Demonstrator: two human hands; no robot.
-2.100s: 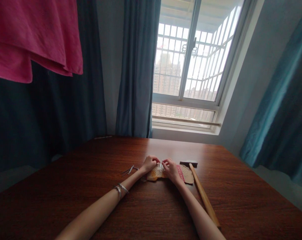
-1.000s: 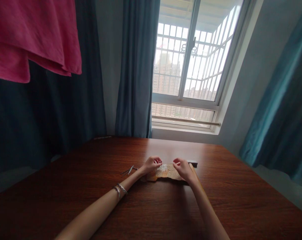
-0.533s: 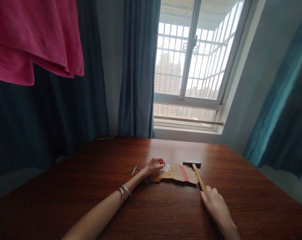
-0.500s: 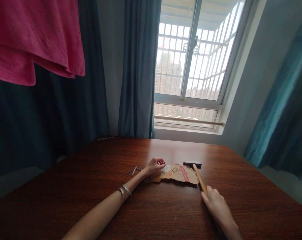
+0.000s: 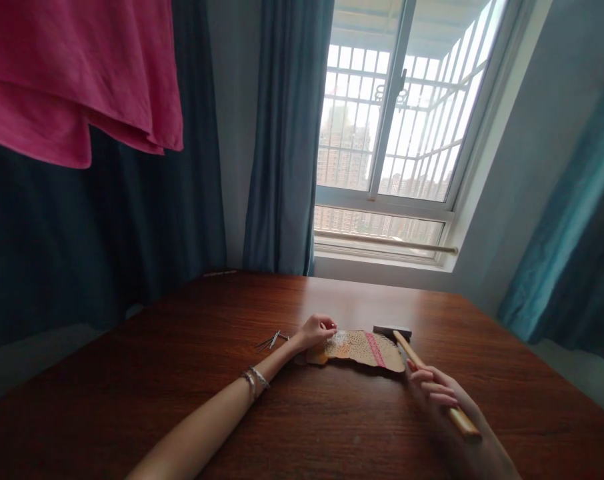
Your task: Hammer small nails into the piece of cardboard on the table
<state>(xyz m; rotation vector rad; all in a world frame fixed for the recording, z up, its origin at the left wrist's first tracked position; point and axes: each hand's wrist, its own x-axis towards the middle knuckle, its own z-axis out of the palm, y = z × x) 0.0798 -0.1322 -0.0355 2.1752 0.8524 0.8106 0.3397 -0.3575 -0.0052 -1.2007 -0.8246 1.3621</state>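
My left hand (image 5: 319, 331) rests at the left end of a piece of cardboard (image 5: 365, 348), fingers pinched together. What they pinch, if anything, is too small to make out. The cardboard is dotted with many dark specks and has a pink stripe near its right end. My right hand (image 5: 439, 390) is turned with its fingers showing, gripping the wooden handle of a hammer (image 5: 405, 343). The dark hammer head is just beyond the cardboard's right end. Left of my left wrist lie several thin metal nails (image 5: 272, 341).
The brown wooden table (image 5: 292, 420) reaches back to the wall below a barred window (image 5: 382, 133). Blue curtains (image 5: 287, 147) hang on both sides. A pink cloth (image 5: 127, 80) hangs at upper left.
My right hand has rolled over on the hammer, so its fingers and the handle's butt end now show. My left hand stays pinched at the cardboard. The whole view has shifted slightly.
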